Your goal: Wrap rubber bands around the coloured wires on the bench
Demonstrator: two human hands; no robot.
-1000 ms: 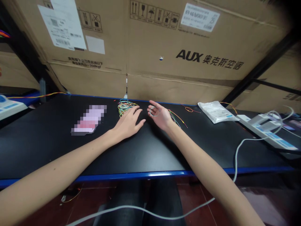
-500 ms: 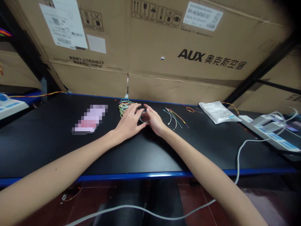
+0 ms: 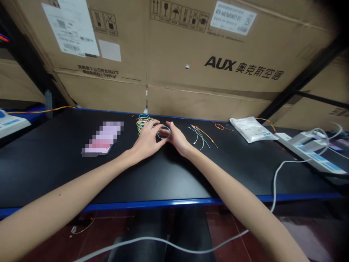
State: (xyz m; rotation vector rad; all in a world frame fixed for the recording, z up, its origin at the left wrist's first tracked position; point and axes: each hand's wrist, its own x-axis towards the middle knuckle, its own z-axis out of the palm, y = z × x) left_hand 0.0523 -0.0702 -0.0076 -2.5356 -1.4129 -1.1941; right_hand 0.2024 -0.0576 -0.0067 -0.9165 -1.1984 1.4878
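Observation:
Both my hands meet over the far middle of the black table [image 3: 169, 171]. My left hand [image 3: 147, 140] and my right hand [image 3: 176, 139] pinch a small teal wire loop [image 3: 164, 132] between their fingertips. Just behind my left hand lies a pile of coloured wire loops [image 3: 143, 122], teal, yellow, green and orange. To the right of my right hand several short straight coloured wires [image 3: 201, 133] lie fanned out on the table.
A small orange wire loop [image 3: 219, 126] and a white plastic bag [image 3: 252, 129] lie further right, then a white power strip [image 3: 311, 154] with a grey cable [image 3: 275, 182]. A blurred pink object [image 3: 102, 140] sits left. Large cardboard boxes [image 3: 174, 54] wall off the back edge.
My right hand swung left from an open, palm-up pose with the teal loop to meet my left hand. Both hands now hold the loop, slightly nearer the pile.

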